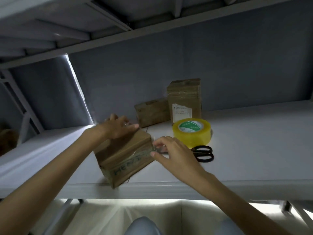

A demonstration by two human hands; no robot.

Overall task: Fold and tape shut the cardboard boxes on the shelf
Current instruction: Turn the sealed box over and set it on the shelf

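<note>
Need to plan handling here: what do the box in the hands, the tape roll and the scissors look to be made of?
Box: brown cardboard, matte, with a glossy clear tape strip running over it. Tape roll: translucent yellowish plastic film, shiny, wound on a core with a green and white label. Scissors: black handles, likely plastic with a slight sheen; the blades are hidden behind the right hand.

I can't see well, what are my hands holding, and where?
Left hand presses the cardboard box at its far top edge; right hand pinches the clear tape end at its right side.
</note>
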